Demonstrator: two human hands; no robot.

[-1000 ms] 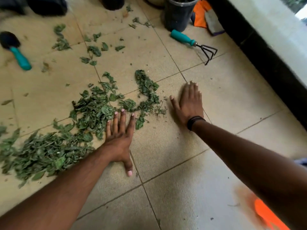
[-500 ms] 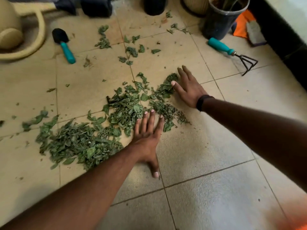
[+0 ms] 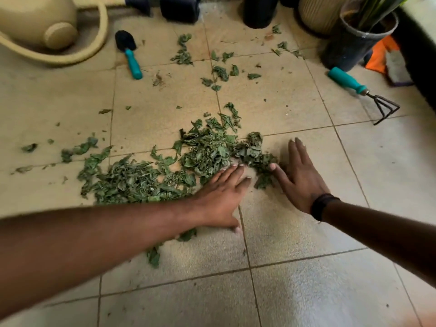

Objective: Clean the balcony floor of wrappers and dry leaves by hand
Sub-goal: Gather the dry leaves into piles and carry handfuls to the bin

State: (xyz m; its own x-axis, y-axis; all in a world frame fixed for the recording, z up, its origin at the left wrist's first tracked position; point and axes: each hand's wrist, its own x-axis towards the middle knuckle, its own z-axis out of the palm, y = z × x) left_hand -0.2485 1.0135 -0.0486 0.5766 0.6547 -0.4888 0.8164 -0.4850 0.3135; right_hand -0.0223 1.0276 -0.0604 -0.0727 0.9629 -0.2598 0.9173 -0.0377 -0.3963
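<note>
A heap of green dried leaves (image 3: 207,149) lies on the beige tiled floor (image 3: 295,244), with a longer spread of leaves (image 3: 127,180) trailing to its left. My left hand (image 3: 219,199) lies flat on the floor, fingers straight, its fingertips touching the heap's near edge. My right hand (image 3: 299,178) is flat too, fingers straight, its thumb side against the heap's right edge. Scattered loose leaves (image 3: 221,72) lie farther back. A few leaves (image 3: 153,256) sit under my left forearm.
A teal-handled trowel (image 3: 132,57) lies at the back left beside a beige watering can (image 3: 40,24). A teal-handled hand rake (image 3: 363,90) lies at the right. Dark plant pots (image 3: 354,43) and an orange cloth (image 3: 379,55) line the back wall.
My right hand has swept leftward and nearer, pushing leaves into the heap until it is close to my left hand. The camera has tilted, showing more of the back.
</note>
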